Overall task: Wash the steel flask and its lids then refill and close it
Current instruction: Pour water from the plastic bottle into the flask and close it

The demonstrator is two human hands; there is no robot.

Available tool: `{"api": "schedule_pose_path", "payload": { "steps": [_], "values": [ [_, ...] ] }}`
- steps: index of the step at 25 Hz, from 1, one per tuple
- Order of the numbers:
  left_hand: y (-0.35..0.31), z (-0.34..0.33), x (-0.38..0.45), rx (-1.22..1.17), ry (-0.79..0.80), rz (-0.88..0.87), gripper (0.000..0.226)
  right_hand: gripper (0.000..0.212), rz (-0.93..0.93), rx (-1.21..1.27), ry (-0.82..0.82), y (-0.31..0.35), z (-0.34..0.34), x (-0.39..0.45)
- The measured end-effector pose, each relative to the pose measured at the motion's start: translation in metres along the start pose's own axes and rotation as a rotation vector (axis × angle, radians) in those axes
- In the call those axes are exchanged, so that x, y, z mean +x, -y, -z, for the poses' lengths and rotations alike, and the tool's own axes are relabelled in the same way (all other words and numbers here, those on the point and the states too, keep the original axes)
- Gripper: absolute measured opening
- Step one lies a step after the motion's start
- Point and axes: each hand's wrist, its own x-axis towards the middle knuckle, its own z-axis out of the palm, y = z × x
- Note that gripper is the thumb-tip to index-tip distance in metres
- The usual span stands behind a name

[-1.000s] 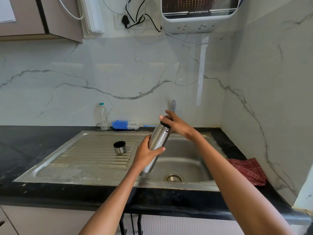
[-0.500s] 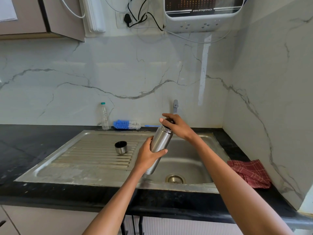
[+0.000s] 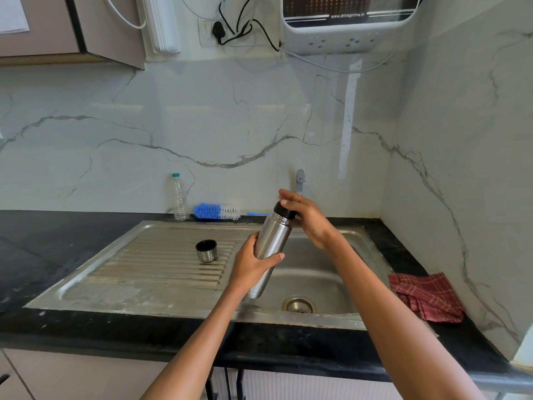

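The right hand [image 3: 310, 219] curls over the black inner lid [image 3: 284, 210] at the top of the steel flask [image 3: 269, 246], fingers and thumb wrapped round it, while the left hand [image 3: 253, 262] grips the flask's body lower down, thumb across its front. The flask tilts, its top leaning toward the right hand and its base over the sink bowl [image 3: 326, 272], above and left of the drain [image 3: 299, 304]; the left palm hides the part of the body behind it. Just behind the right hand, the tap [image 3: 300, 181] rises from the wall, its lower part hidden by the fingers. Left of the left hand, the steel cup lid [image 3: 206, 251] sits mouth up on the ribbed drainboard [image 3: 161, 267], apart from the flask. Farther back and left, a blue and white bottle brush [image 3: 216, 212] lies on the black counter [image 3: 43, 249] against the wall, its thin handle running toward the flask's top, and a clear plastic bottle [image 3: 179, 197] with a green cap stands beside it. Right of the right forearm, a red checked cloth [image 3: 427, 297] lies crumpled on the counter. High above the hands, a wall-mounted water purifier [image 3: 349, 27], cut off by the top edge, reads "www.drinkprime.in". A black plug [image 3: 217, 31] and cables sit to its left.
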Motion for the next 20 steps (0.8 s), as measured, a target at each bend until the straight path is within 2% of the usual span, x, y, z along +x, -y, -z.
{"api": "schedule_pose_path", "payload": {
  "steps": [2, 4, 7, 11, 16, 18, 20],
  "values": [
    [0.002, 0.002, 0.001, 0.022, -0.003, -0.017, 0.073, 0.042, 0.018, 0.04, -0.022, -0.001, 0.003, -0.002],
    [0.004, 0.001, 0.002, 0.048, -0.008, -0.034, 0.077, 0.04, 0.036, -0.039, -0.09, 0.001, -0.001, -0.003],
    [0.002, -0.001, 0.0, 0.025, 0.0, -0.037, 0.076, 0.055, 0.016, -0.093, -0.064, 0.001, -0.007, -0.003],
    [-0.004, 0.004, -0.003, -0.031, 0.012, -0.009, 0.07, 0.055, 0.038, 0.126, 0.007, -0.006, 0.005, -0.004],
    [-0.007, 0.004, -0.006, -0.041, 0.022, -0.021, 0.067, 0.049, 0.046, -0.01, -0.076, 0.002, -0.003, -0.01],
    [-0.007, 0.005, -0.006, -0.079, 0.06, -0.005, 0.065, 0.054, 0.04, 0.003, -0.002, 0.0, -0.001, -0.008],
    [-0.006, 0.01, -0.006, -0.161, 0.15, 0.009, 0.067, 0.058, 0.007, 0.141, 0.108, -0.001, 0.004, -0.008]
  ]
}}
